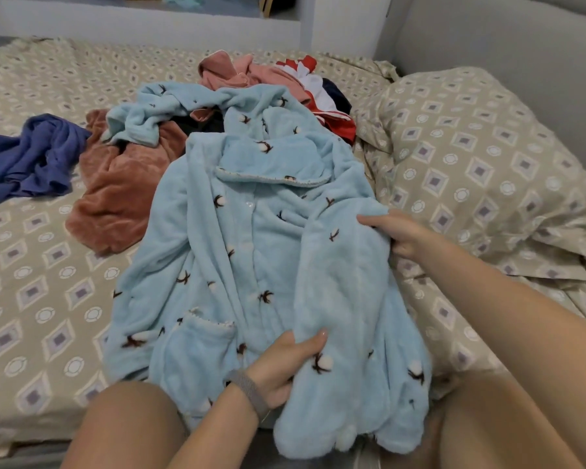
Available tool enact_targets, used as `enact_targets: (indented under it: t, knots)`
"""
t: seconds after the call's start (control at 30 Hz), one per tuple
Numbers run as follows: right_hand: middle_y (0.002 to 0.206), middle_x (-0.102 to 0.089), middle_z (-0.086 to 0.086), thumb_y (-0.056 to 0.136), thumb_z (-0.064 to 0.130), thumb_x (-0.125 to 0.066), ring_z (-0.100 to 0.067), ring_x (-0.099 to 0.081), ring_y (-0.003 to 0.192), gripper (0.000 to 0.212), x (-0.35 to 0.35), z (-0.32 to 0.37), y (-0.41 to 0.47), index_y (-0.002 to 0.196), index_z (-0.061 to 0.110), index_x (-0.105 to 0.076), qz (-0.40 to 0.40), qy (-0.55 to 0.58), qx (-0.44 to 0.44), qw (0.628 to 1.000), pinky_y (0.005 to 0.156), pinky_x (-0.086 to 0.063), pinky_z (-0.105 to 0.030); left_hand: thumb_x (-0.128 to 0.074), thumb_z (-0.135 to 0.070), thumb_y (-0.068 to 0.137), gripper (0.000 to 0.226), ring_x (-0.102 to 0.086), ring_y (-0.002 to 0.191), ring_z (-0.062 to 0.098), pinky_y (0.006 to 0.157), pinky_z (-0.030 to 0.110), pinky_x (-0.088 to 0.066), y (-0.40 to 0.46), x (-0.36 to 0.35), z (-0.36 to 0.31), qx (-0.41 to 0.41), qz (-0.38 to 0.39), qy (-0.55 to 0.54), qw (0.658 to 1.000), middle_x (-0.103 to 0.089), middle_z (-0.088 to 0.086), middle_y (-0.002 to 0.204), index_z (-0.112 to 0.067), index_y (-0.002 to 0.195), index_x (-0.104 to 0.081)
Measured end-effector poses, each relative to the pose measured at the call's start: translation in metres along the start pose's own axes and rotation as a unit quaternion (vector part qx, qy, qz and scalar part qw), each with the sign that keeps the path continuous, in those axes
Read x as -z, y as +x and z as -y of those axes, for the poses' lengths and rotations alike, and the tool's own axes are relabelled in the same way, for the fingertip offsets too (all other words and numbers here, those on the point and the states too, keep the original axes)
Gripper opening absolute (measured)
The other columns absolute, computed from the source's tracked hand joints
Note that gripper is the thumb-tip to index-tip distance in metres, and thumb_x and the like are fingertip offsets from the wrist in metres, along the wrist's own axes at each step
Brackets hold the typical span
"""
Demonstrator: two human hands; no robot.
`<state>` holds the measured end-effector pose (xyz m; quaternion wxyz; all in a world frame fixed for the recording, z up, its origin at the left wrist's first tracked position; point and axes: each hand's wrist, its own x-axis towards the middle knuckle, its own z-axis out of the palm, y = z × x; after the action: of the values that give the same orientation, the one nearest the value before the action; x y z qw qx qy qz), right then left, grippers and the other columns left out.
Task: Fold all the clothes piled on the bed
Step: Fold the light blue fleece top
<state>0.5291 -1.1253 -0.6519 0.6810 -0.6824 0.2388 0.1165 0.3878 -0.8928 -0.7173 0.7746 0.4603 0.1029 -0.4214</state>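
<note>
folding the right side of the light blue fleece pajama top (237, 252) inward looks like the step in hand, so carry the flap across to the button line, keep its edge straight, then smooth it flat. the top lies front up on the patterned bed (31, 282), collar away from you, hem at your knees, its far sleeve trailing back onto the pile of clothes (264, 79) behind it. it is thick and fluffy, dotted with brown-stemmed white cotton bolls, with a trimmed pocket. your right hand (396, 235) has its grip curled on the flap's upper edge; your left hand (285, 363) has its grip pinching the lower part.
</note>
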Motion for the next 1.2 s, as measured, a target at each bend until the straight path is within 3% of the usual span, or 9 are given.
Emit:
enact_targets:
  t: [0.13,0.3,0.4,0.6,0.73,0.87,0.97,1.03,1.2]
  knots:
    - [0.121,-0.065,-0.011,0.090,0.020,-0.066,-0.021,-0.065,0.096,0.045,0.018,0.017,0.004,0.131,0.006,-0.054,-0.031,0.010,-0.005,0.999,0.073,-0.055,-0.033,-0.048,-0.022,0.098,0.034,-0.063,0.111,0.031,0.101,0.048,-0.047,0.014,-0.020,0.017,0.026,0.033,-0.077,0.996,-0.064,0.019,0.123,-0.003,0.125,-0.059]
    - [0.113,-0.071,-0.006,0.051,0.051,-0.092,-0.024,-0.068,0.099,0.084,0.015,-0.027,-0.002,0.121,0.015,-0.061,-0.012,-0.047,-0.053,0.997,0.079,-0.057,-0.037,-0.062,-0.031,0.092,0.019,-0.063,0.107,0.006,0.095,0.023,-0.050,0.027,-0.012,0.036,-0.050,-0.035,0.271,0.961,-0.068,-0.014,0.109,-0.028,0.111,-0.062]
    - [0.110,-0.073,-0.004,0.029,0.051,-0.098,-0.027,-0.070,0.099,0.099,0.028,-0.061,0.001,0.116,0.016,-0.066,-0.027,-0.075,-0.039,0.996,0.087,-0.057,-0.045,-0.073,-0.036,0.071,0.033,-0.066,0.098,0.001,0.087,0.020,-0.053,0.029,-0.004,0.037,-0.058,-0.029,0.303,0.951,-0.070,-0.016,0.102,-0.030,0.102,-0.064]
    - [0.110,-0.070,-0.009,0.078,0.027,-0.080,-0.027,-0.066,0.099,0.043,0.041,-0.076,-0.013,0.114,0.008,-0.065,-0.123,-0.218,0.060,0.966,0.084,-0.055,-0.041,-0.073,-0.044,0.053,0.052,-0.067,0.097,0.004,0.092,0.031,-0.054,0.033,0.001,0.035,-0.098,-0.095,0.359,0.923,-0.071,-0.009,0.106,-0.032,0.102,-0.060]
    - [0.130,-0.049,-0.012,0.077,0.026,-0.078,-0.031,-0.045,0.123,0.071,0.026,-0.060,-0.015,0.135,0.006,-0.043,-0.219,-0.410,0.171,0.869,0.099,-0.039,-0.038,-0.074,-0.031,0.079,0.027,-0.066,0.079,-0.001,0.083,0.019,-0.053,0.030,-0.001,0.026,-0.107,-0.100,0.397,0.906,-0.072,-0.010,0.089,-0.022,0.103,-0.066]
    - [0.121,-0.057,-0.004,0.087,0.015,-0.062,-0.025,-0.048,0.117,0.036,-0.028,-0.037,-0.013,0.123,0.013,-0.057,-0.133,-0.430,0.386,0.805,0.096,-0.033,-0.025,-0.065,-0.019,0.088,0.009,-0.059,0.068,-0.005,0.069,0.008,-0.045,0.017,0.015,-0.014,-0.279,-0.284,0.396,0.828,-0.064,-0.012,0.084,-0.023,0.097,-0.062]
    - [0.112,-0.066,-0.008,0.093,0.011,-0.053,-0.027,-0.060,0.107,0.025,-0.082,-0.025,0.003,0.113,0.009,-0.066,0.007,-0.469,0.397,0.789,0.089,-0.040,-0.027,-0.058,-0.008,0.091,0.014,-0.061,0.088,0.015,0.080,0.029,-0.049,0.005,0.055,-0.051,-0.387,-0.439,0.416,0.696,-0.062,-0.002,0.096,-0.013,0.102,-0.063]
    - [0.127,-0.060,-0.011,0.096,0.012,-0.052,-0.026,-0.054,0.120,0.032,-0.114,-0.022,0.017,0.127,0.007,-0.058,0.053,-0.509,0.347,0.786,0.097,-0.038,-0.029,-0.056,-0.010,0.092,0.019,-0.059,0.098,0.029,0.085,0.040,-0.047,0.002,0.098,-0.073,-0.326,-0.513,0.459,0.648,-0.063,0.011,0.104,-0.007,0.109,-0.062]
    - [0.112,-0.060,-0.009,0.088,0.058,-0.055,-0.030,-0.045,0.120,0.051,-0.164,-0.040,0.039,0.106,0.010,-0.059,0.031,-0.573,0.228,0.787,0.097,-0.041,-0.038,-0.058,-0.037,0.092,0.034,-0.062,0.097,0.032,0.079,0.034,-0.047,0.000,0.160,-0.093,-0.087,-0.483,0.484,0.725,-0.068,0.015,0.100,-0.004,0.103,-0.060]
